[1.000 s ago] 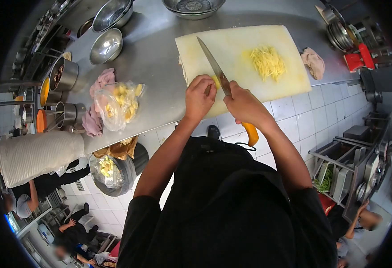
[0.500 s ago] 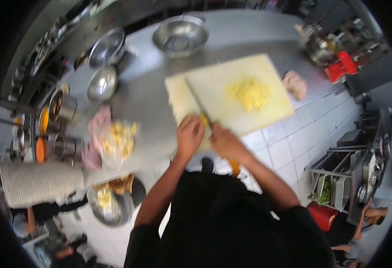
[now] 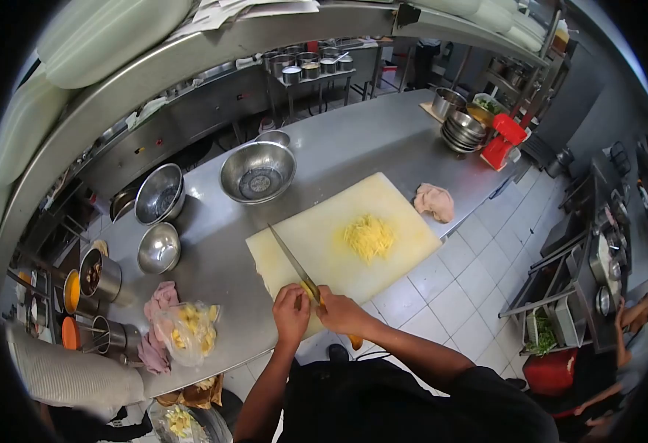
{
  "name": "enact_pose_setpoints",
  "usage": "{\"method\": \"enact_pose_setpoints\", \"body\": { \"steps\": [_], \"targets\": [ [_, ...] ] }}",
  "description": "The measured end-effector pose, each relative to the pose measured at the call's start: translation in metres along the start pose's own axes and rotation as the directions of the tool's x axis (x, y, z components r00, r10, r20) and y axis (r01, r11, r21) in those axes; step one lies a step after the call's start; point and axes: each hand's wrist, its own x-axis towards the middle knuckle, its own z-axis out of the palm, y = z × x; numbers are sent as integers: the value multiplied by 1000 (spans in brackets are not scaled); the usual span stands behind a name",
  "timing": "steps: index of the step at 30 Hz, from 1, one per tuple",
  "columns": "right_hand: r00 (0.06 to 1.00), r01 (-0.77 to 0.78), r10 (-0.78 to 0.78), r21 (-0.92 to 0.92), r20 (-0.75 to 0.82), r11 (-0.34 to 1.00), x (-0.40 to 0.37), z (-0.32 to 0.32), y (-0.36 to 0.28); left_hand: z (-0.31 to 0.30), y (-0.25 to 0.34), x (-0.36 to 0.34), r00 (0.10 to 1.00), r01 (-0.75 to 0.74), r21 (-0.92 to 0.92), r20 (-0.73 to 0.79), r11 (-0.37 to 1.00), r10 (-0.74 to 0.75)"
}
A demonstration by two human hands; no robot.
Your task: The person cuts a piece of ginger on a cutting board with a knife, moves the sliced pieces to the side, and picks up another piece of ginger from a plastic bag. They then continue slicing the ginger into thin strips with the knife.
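Observation:
A long-bladed knife (image 3: pixel 288 251) lies over the near left part of a pale cutting board (image 3: pixel 316 221), its tip pointing away. My right hand (image 3: pixel 342 313) is wrapped round its handle. Beside the blade, my left hand (image 3: pixel 292 310) has curled fingers pressed on a small yellow piece (image 3: pixel 310 290), mostly hidden between hand and knife. A heap of thin yellow strips (image 3: pixel 368 238) rests on the board's right half.
Metal bowls (image 3: pixel 258 173) stand beyond the board. A pink cloth (image 3: pixel 160 296) and a bag of yellow pieces (image 3: pixel 191 331) are at left. A crumpled pale cloth (image 3: pixel 434 202), stacked bowls (image 3: pixel 463 133) and a red device (image 3: pixel 505 140) are at right.
The view has tilted upward, so the shelf and back counters now show and the board appears lower. Both hands remain at the knife and yellow piece.

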Motion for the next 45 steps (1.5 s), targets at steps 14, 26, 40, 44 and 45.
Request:
{"method": "enact_pose_setpoints", "body": {
  "steps": [14,26,40,44,45],
  "targets": [
    [999,47,-45,-136,15,990,0,9,22,-3,-5,-1,996,-4,60,84,998,-1],
    [979,-114,138,-161,149,980,-29,-46,-54,5,-6,-2,997,65,-93,-43,993,-70],
    [984,-85,111,-180,140,980,-34,-38,-51,5,-3,-1,995,85,-97,-45,992,-89],
    [982,-95,122,-181,142,979,-34,-36,-52,5,-5,-1,995,80,-90,-48,993,-85],
    [984,-91,117,-185,137,979,-34,-36,-51,5,-6,-1,996,73,-79,-43,994,-77]
  ]
}}
